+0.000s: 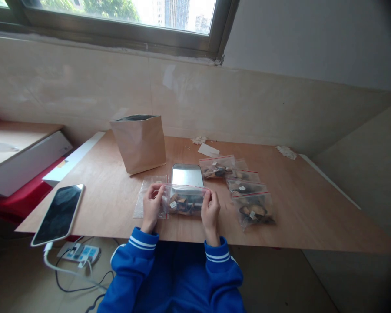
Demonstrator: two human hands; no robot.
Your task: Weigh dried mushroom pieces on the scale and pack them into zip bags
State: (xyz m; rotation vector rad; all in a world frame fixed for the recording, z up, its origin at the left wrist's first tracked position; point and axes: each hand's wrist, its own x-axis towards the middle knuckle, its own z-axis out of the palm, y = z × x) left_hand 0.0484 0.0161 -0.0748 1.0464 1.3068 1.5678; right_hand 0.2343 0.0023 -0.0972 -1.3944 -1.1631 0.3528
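Between my hands a clear zip bag with dark and tan pieces and a small white label is stretched by its top edge. My left hand pinches the bag's upper left corner, and my right hand pinches the upper right one. Just behind it lies a flat scale-like device with a shiny top, its near part covered by the bag. Under and beside my left hand are flat clear bags. To the right of my right hand rests another filled zip bag, with several more behind it.
An open brown paper pouch stands at the back left. A phone on a charging cable lies at the table's left edge, above a power strip on the floor. A white card and crumbly white bits lie near the wall.
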